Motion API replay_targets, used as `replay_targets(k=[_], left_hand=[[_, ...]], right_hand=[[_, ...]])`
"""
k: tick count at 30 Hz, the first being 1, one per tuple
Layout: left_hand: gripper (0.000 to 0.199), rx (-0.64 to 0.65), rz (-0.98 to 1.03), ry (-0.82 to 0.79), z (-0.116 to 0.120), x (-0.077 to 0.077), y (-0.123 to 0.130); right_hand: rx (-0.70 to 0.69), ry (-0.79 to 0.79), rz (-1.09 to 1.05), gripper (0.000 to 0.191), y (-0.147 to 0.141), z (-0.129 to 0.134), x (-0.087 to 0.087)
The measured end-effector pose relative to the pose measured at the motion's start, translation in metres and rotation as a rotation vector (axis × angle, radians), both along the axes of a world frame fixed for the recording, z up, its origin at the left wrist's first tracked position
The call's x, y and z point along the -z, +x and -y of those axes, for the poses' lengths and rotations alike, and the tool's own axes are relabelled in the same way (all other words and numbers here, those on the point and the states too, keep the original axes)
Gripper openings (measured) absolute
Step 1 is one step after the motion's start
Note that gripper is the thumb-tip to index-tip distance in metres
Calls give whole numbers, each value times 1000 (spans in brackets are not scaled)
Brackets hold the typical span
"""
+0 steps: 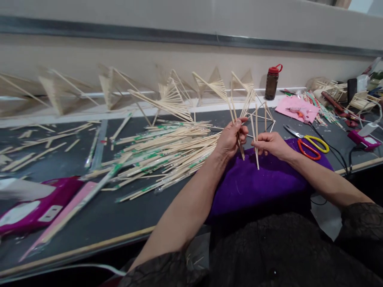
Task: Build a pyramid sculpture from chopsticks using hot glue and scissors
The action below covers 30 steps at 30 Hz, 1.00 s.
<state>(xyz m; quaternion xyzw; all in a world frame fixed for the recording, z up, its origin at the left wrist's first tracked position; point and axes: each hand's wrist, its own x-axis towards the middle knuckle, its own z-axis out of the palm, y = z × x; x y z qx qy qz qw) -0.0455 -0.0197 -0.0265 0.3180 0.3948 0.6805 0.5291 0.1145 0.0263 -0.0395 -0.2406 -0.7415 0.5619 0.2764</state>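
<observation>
My left hand [231, 137] is closed around a few thin wooden sticks [241, 150], whose lower ends point down over a purple cloth [257, 191]. Just to its right, my right hand [269, 144] pinches a pair of pale sticks [256, 127], held nearly upright with their tips pointing up. The two hands are close together above the cloth's far edge. Left of them lies a large heap of sticks [176, 151], some in clear and green wrappers.
Stick structures [172, 97] lean along the back wall. Scissors [311, 144] lie right of my right hand, near a glue gun [301, 111] on pink paper. A dark bottle [271, 83] stands behind. Magenta devices [363, 140] sit at both sides; loose sticks [48, 139] lie left.
</observation>
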Motion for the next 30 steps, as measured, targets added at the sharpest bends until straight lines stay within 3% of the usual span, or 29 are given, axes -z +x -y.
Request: replay_targets(k=[3, 8, 14, 19, 24, 30], left_hand=[[13, 12, -5, 11, 1, -1, -1], [13, -19, -5, -29, 4, -5, -4], [15, 88, -78, -99, 8, -12, -4], [14, 135, -257, -92, 14, -17, 0], [22, 225, -400, -112, 19, -10, 9], [14, 128, -691, -133, 20, -3, 20]], right_hand=[[-12, -26, 7, 32, 1, 1, -3], [-54, -198, -11, 29, 7, 0, -9], [-26, -249, -81, 30, 12, -5, -14], [49, -187, -198, 29, 22, -10, -23], [99, -136, -178, 32, 37, -13, -20], [153, -156, -170, 29, 50, -16, -14]])
